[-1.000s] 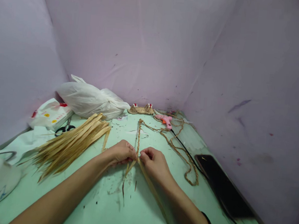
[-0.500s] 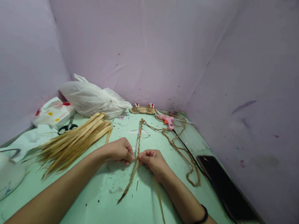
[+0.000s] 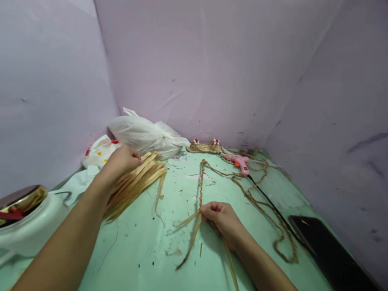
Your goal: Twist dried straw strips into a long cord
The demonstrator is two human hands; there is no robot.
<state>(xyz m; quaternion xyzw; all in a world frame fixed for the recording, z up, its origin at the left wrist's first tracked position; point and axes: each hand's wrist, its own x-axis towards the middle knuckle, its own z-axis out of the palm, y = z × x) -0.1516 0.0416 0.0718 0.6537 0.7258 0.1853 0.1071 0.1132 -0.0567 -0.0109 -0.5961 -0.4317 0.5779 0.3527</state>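
Tan plant fibre makes up the braided cord, which lies on the middle of the green table. One stretch runs straight away from the person, bends towards the far edge, then trails in loops over the right side. At its near end it parts into flat loose strands, one with a dark tip.

The right hand pinches the braid where the strands begin, thumb and fingertips closed together. The left hand is over the upper end of a bundle of dry strips on the left side, its fingers curled in; whether they grip a strip, I cannot tell.

The cord should be very light and bendy, a little rough rather than slippery. Its loose strands look papery and could split or untwist, so the firm place to take hold is the last finished crossing, where the right hand is.

Farther out, a beaded woven piece sits at the far edge, with a pink glue gun to its right, near the far right corner. A tied white plastic bag fills the far left corner. Along the right edge lies a dark flat slab; by the left edge stands a white pot.
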